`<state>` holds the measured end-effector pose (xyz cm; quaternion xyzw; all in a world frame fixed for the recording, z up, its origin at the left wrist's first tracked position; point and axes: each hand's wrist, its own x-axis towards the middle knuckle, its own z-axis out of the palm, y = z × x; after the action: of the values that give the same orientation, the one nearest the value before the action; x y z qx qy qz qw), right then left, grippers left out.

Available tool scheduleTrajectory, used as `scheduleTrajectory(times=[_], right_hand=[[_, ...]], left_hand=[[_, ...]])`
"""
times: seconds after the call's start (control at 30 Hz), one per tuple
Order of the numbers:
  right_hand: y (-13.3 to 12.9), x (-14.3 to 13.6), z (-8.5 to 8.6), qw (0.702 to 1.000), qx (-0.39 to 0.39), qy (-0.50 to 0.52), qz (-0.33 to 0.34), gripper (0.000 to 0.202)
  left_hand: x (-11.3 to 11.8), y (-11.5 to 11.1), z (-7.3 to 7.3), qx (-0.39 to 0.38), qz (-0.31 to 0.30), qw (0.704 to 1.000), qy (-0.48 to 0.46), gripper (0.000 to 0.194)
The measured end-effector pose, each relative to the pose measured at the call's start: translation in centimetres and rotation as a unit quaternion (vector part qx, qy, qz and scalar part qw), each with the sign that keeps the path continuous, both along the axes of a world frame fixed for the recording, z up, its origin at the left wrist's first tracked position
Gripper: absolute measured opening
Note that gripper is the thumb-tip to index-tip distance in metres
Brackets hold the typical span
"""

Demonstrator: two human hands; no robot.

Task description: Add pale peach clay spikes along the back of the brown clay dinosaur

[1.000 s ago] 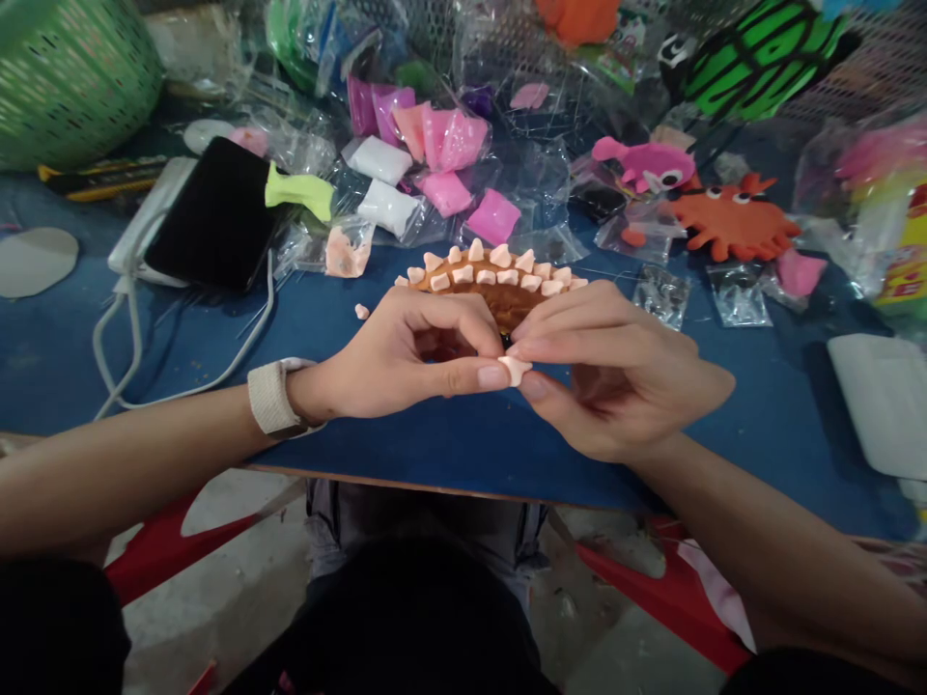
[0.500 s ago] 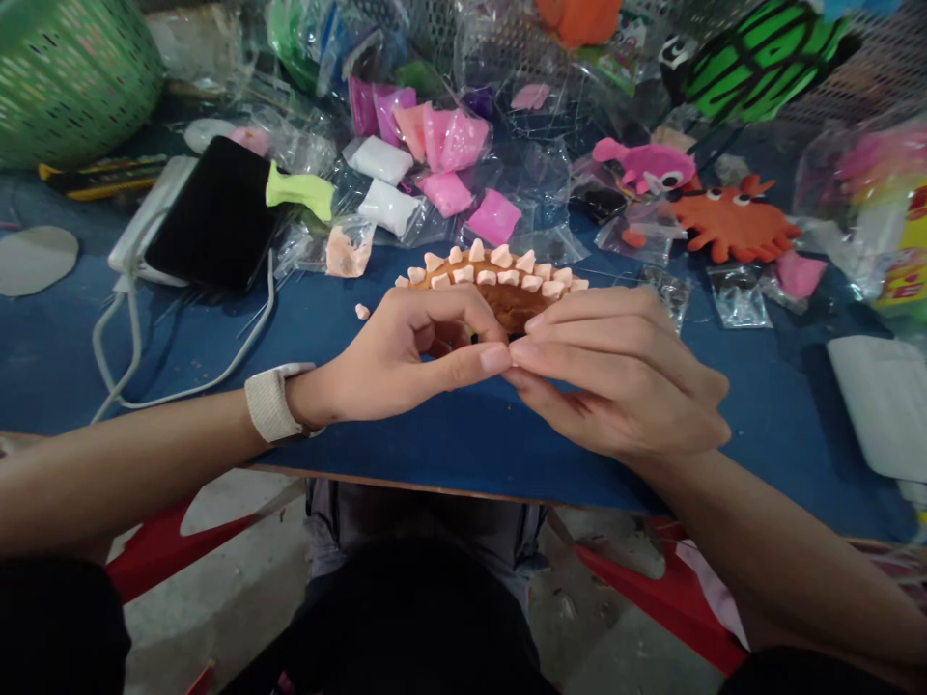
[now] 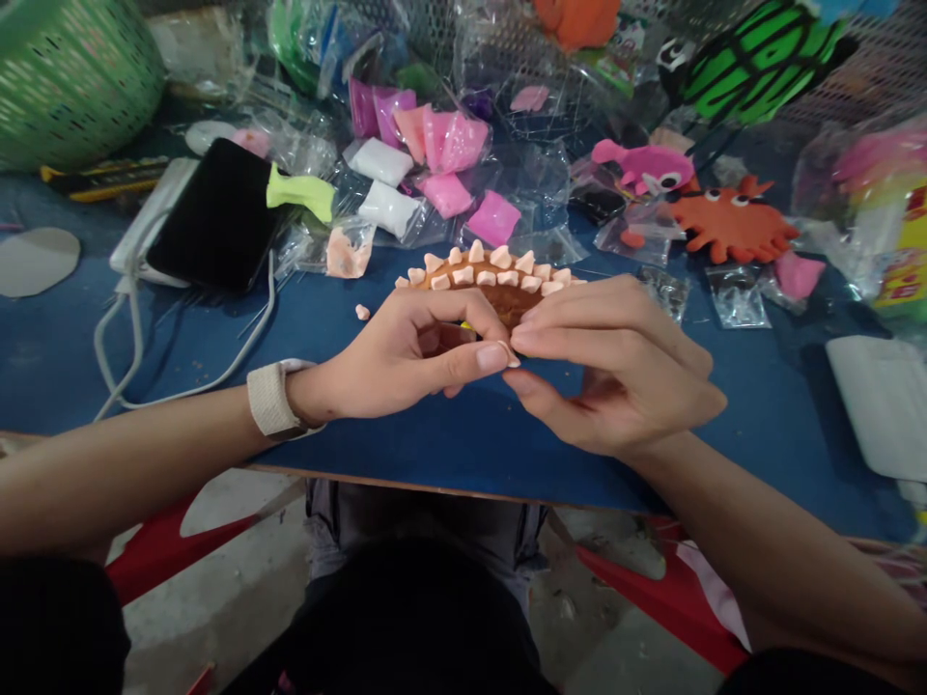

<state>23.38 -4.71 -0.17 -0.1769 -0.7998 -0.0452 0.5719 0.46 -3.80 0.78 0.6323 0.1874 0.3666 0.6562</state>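
Note:
A tiny piece of pale peach clay [image 3: 513, 358] is pinched between the thumb and forefinger of my left hand [image 3: 427, 347]. My right hand [image 3: 615, 362] comes in from the other side, its thumb and fingertips at the same piece, slightly apart. Just behind both hands lies a brown clay figure [image 3: 516, 307] edged with two rows of peach clay spikes [image 3: 463, 276]; my fingers cover its lower part. One loose peach lump [image 3: 362, 312] sits on the table left of it.
Bagged pink clay [image 3: 494, 216], white clay packets [image 3: 389, 207] and a peach packet [image 3: 348, 253] lie behind the figure. A black phone [image 3: 217, 214] with a white cable is at left, an orange clay crab [image 3: 735, 222] at right. A green basket [image 3: 72, 82] stands back left.
My right thumb has dropped away from its fingers, so the small peach piece shows more at the fingertips. My left hand stays almost in place.

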Motion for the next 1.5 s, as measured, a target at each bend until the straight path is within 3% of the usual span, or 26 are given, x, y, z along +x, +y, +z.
scheduleTrajectory(times=[0.1,0.23,0.57,0.73,0.87,1.03,1.23,1.37,1.5], right_hand=[[0.01,-0.1,-0.18,1.0,-0.011,0.004,0.01,0.022],[-0.05,-0.16,-0.18,1.0,-0.016,0.01,0.013,0.03],[-0.09,-0.02,0.77,0.998,0.013,-0.003,0.067,0.016],[-0.35,-0.35,0.53,0.999,0.009,-0.013,0.051,0.023],[0.11,-0.4,0.15,0.998,0.022,-0.006,0.057,0.015],[0.53,-0.15,-0.07,0.999,0.003,-0.007,0.052,0.034],[0.23,-0.09,0.34,0.999,-0.012,0.02,0.026,0.025],[-0.01,-0.03,0.35,1.0,-0.001,-0.006,0.011,0.024],[-0.09,0.34,-0.09,0.999,-0.026,-0.028,0.004,0.028]], left_hand=[[-0.05,-0.04,-0.21,0.005,0.004,1.0,0.004,0.034],[-0.14,0.0,-0.39,0.007,0.0,1.0,0.014,0.033],[-0.1,-0.02,0.21,-0.061,-0.068,0.996,0.018,0.038],[-0.05,-0.06,0.13,-0.057,-0.069,0.995,0.036,0.04],[-0.07,-0.06,0.09,-0.044,-0.07,0.996,0.028,0.04],[-0.07,0.0,0.38,-0.049,-0.072,0.996,0.027,0.038],[-0.14,-0.16,0.11,-0.074,-0.069,0.995,0.008,0.036],[-0.1,-0.16,-0.3,-0.062,-0.031,0.998,0.006,0.032],[0.02,-0.06,-0.34,-0.069,-0.038,0.997,0.006,0.032]])
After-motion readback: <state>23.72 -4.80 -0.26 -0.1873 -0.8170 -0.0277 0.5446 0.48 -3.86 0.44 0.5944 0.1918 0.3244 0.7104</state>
